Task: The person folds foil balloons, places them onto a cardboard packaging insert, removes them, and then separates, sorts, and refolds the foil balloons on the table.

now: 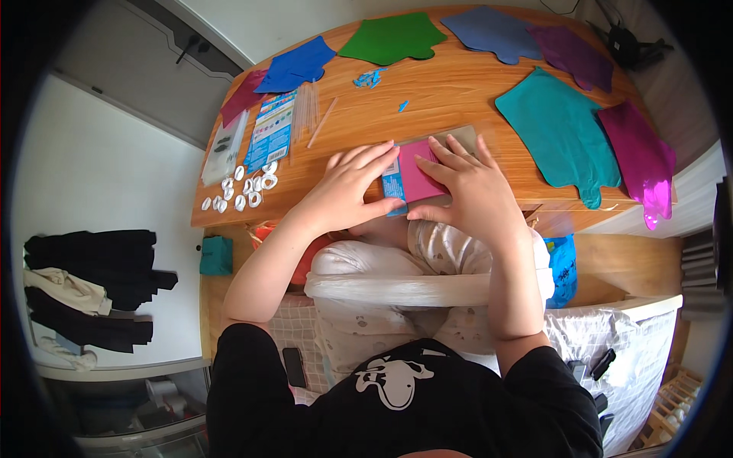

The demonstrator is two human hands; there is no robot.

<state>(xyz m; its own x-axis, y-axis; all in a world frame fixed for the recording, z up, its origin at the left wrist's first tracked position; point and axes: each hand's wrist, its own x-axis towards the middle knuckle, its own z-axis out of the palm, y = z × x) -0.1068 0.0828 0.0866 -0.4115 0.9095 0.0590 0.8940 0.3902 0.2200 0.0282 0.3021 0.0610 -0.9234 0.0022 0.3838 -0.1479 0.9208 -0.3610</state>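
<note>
A flat pink packet with a blue printed strip (420,174) lies near the table's front edge, over a clear or greyish sheet. My right hand (475,183) is spread on its pink part, fingers apart and thumb near the lower edge. At its left side, my left hand (347,187) has stretched fingers and a thumb touching the blue strip. Neither hand grasps anything. A flat teal foil piece with a short neck (561,137), like an uninflated balloon, lies right of my right hand. Several white rings, probably tape or ribbon rolls (239,192), lie left of my left hand.
More flat foil pieces, such as a green one (393,37) and a magenta one (641,156), line the table's rim. Small blue bits (369,78), clear straws (305,111) and a blue printed card (272,130) lie on the wooden table (450,91).
</note>
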